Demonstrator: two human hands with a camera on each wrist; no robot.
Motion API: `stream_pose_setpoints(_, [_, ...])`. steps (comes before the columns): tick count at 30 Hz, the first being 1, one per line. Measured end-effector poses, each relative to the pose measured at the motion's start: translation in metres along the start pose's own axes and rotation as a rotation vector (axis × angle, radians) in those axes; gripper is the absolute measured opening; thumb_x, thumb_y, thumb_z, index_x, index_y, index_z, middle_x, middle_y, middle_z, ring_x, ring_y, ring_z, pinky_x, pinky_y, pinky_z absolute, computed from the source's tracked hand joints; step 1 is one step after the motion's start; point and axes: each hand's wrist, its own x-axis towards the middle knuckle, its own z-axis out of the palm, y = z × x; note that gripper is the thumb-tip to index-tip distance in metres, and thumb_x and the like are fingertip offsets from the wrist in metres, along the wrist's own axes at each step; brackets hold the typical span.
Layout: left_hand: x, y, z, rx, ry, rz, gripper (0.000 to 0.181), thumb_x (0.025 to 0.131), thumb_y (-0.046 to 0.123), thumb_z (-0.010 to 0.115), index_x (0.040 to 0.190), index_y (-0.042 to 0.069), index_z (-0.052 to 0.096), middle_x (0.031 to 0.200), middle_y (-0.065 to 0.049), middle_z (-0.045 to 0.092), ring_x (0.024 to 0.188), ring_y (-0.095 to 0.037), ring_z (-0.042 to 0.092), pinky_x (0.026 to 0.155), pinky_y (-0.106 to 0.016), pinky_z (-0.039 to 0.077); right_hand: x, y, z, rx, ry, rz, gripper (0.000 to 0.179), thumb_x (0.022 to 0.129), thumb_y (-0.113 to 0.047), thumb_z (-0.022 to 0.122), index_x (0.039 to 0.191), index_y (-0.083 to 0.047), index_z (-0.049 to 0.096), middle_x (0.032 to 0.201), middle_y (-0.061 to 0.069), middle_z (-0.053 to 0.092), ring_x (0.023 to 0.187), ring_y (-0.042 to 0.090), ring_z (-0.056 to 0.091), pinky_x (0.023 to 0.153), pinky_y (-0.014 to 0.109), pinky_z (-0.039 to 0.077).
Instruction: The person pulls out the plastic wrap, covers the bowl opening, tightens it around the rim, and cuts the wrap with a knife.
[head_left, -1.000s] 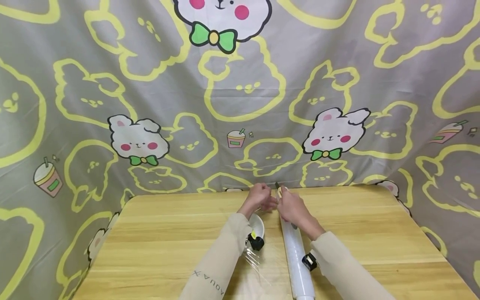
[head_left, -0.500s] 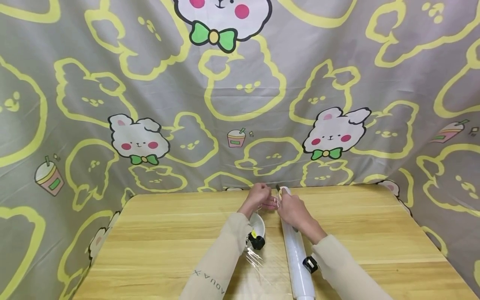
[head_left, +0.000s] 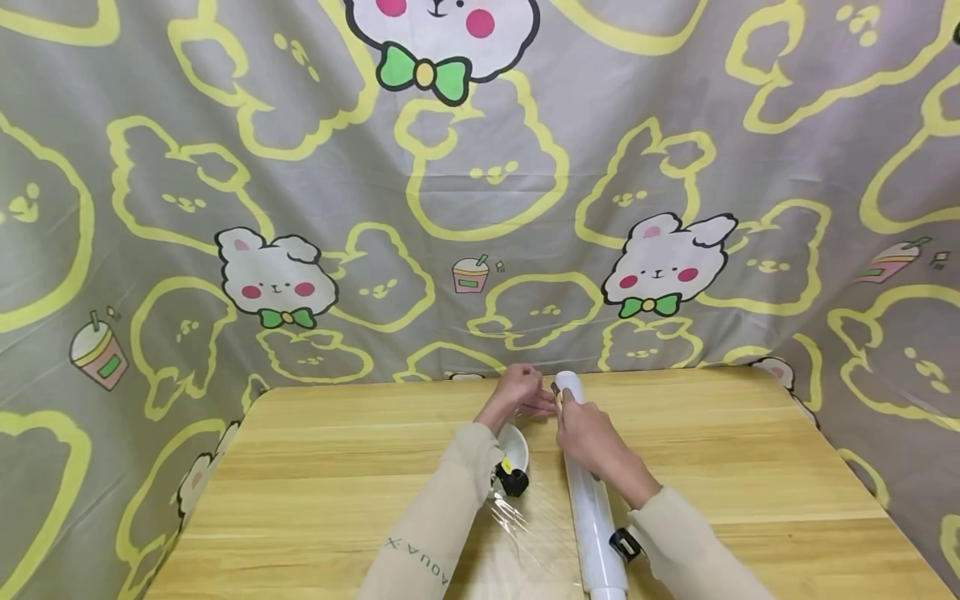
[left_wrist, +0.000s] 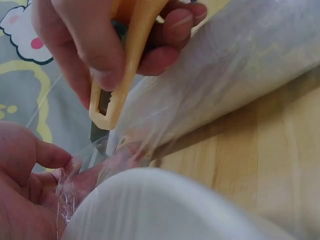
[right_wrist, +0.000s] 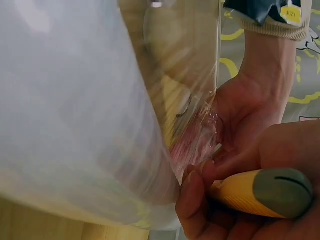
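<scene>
A long roll of cling film [head_left: 595, 533] lies on the table, pointing away from me. From it a sheet of clear film [head_left: 510, 521] stretches left over a white bowl [head_left: 519, 446], mostly hidden by my left sleeve. My left hand [head_left: 519, 393], beyond the bowl, pinches the bunched film edge [left_wrist: 70, 187] between thumb and fingers. My right hand [head_left: 590, 429], over the roll's far part, grips a yellow utility knife [left_wrist: 134, 55] with a grey-green butt. In the left wrist view its blade [left_wrist: 98, 136] meets the film beside my left fingers.
The wooden table [head_left: 330, 500] extends to both sides of my arms. Its far edge meets a patterned grey curtain [head_left: 360, 183], which also hangs at left and right. A black wrist camera [head_left: 513, 481] sits close over the bowl.
My right hand with the utility knife has drawn slightly back toward me along the roll, uncovering the roll's far end. My left hand has stayed almost still.
</scene>
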Motion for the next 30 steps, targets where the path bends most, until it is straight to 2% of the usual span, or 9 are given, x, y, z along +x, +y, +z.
stream_pose_setpoints(7, [0.002,-0.002,-0.001,-0.022,-0.006,0.003,0.026,0.099,0.000,0.044,0.116,-0.016,0.057,0.093,-0.030,0.072,0.081,-0.041,0.075,0.070,-0.040,0.065,-0.011,-0.001,0.001,0.002,0.014,-0.026,0.042,0.100,-0.004,0.049,0.136,0.016,0.047,0.083,0.032,0.065,0.061,0.032,0.062,0.046,0.041,0.052])
stream_pose_setpoints(12, [0.000,-0.002,-0.001,-0.017,-0.010,0.001,0.025,0.099,0.000,0.044,0.114,-0.015,0.057,0.093,-0.029,0.071,0.083,-0.043,0.075,0.071,-0.042,0.065,-0.019,-0.002,-0.001,-0.020,0.010,-0.021,0.045,0.098,-0.003,0.051,0.138,0.016,0.047,0.089,0.034,0.066,0.067,0.037,0.066,0.051,0.046,0.055])
stream_pose_setpoints(19, [0.001,-0.001,-0.003,0.007,-0.023,-0.004,0.027,0.102,0.003,0.044,0.116,-0.015,0.057,0.097,-0.029,0.072,0.084,-0.043,0.074,0.071,-0.042,0.065,-0.029,-0.005,-0.002,-0.035,0.001,-0.031,0.050,0.096,-0.002,0.052,0.142,0.017,0.044,0.090,0.035,0.067,0.063,0.035,0.064,0.049,0.044,0.054])
stream_pose_setpoints(25, [0.001,-0.001,-0.003,0.021,-0.022,0.003,0.024,0.103,0.005,0.045,0.109,-0.012,0.060,0.098,-0.029,0.072,0.091,-0.044,0.073,0.080,-0.049,0.063,-0.037,-0.007,-0.003,-0.031,0.018,-0.045,0.050,0.096,-0.002,0.053,0.141,0.018,0.045,0.087,0.035,0.066,0.061,0.037,0.065,0.047,0.044,0.054])
stream_pose_setpoints(30, [0.001,-0.003,-0.002,0.023,-0.004,0.021,0.023,0.104,0.006,0.045,0.104,-0.012,0.060,0.092,-0.028,0.071,0.087,-0.040,0.074,0.081,-0.050,0.063,-0.044,-0.007,-0.001,-0.024,0.024,-0.053,0.048,0.095,-0.001,0.053,0.139,0.017,0.047,0.078,0.031,0.065,0.057,0.034,0.063,0.043,0.042,0.052])
